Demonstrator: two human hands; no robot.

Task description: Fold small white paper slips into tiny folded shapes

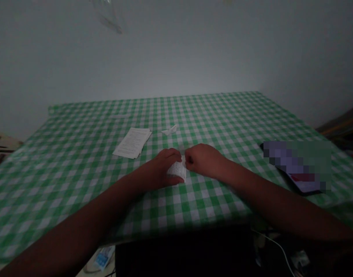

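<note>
A small piece of printed paper [178, 169] lies on the checked tablecloth between my two hands. My left hand [161, 169] curves round its left side, fingers at the far edge and thumb along the near edge, holding it. Curled closed, my right hand [203, 159] presses at the paper's upper right edge, and its fingertips are partly hidden. Just beyond the hands sits a small folded white paper [169, 130] with raised points. To the left of it, a stack of printed paper sheets [132, 143] lies slightly fanned.
A green and white checked tablecloth [78, 154] covers the table, which meets a pale wall [170, 54] at the back. On the right lies a dark phone or tablet [291, 165], partly blurred out. A white cable [280, 248] hangs below the near edge.
</note>
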